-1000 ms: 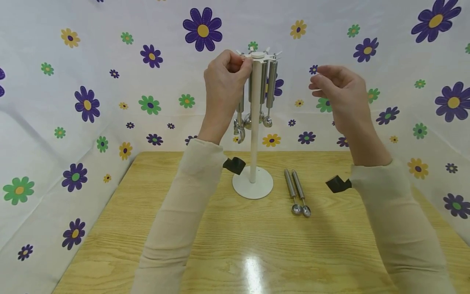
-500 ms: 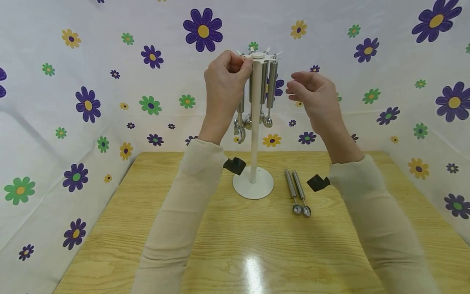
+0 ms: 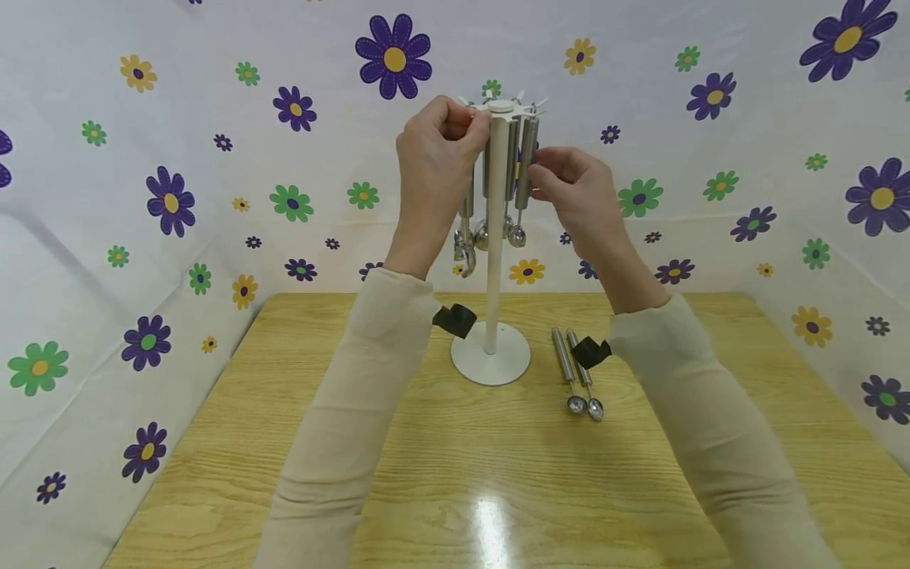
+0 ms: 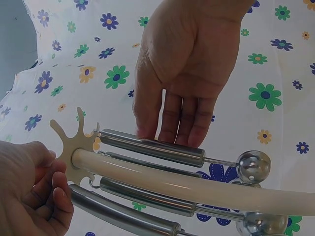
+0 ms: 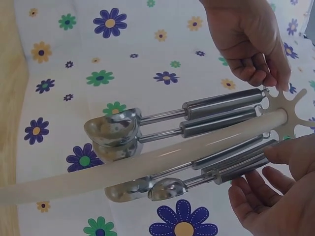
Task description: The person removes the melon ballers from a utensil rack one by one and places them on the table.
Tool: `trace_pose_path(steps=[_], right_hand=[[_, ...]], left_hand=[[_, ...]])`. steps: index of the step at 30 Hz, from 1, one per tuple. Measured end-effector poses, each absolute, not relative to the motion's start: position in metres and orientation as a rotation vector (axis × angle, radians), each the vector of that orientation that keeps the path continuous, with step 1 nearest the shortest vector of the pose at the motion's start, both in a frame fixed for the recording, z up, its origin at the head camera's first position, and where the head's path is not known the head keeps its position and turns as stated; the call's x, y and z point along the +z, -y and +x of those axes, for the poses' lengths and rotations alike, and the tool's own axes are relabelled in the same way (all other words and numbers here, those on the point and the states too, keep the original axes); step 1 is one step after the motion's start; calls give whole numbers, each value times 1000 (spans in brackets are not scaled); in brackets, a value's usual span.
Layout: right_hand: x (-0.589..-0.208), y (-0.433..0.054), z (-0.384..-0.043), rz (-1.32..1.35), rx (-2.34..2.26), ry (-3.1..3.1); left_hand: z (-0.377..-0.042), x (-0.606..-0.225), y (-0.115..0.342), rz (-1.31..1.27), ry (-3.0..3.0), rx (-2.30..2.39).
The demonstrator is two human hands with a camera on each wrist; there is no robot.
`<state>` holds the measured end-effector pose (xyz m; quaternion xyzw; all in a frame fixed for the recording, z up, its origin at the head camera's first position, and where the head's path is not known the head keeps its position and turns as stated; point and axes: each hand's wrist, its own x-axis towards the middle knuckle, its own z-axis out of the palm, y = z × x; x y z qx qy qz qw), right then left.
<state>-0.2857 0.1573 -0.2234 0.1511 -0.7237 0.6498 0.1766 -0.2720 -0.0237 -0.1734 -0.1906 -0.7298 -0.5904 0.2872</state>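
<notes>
Wood-grain table (image 3: 206, 466) shows bright glare (image 3: 490, 518) on top. White backdrop (image 3: 320, 142) runs behind and along both sides (purple, green, yellow flowers (image 3: 394, 59)).

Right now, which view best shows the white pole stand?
The head view: it alone shows the white pole stand from hooked top to round base, though the left hand hides part of the top. Both wrist views show the hooked top and part of the pole, without the base.

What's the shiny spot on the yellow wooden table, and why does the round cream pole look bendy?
Head view: white glare on the table, probably a reflected light, and the pole straight; both wrist views: the pole bows, so probably the lens bends it.
</notes>
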Motion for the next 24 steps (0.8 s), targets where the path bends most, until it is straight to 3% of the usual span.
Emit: trace_pose_path(steps=[24], right_hand=[[-222, -143, -286, 626, 1809, 2095]], left_hand=[[-273, -176, 20, -497, 1935, -1504]])
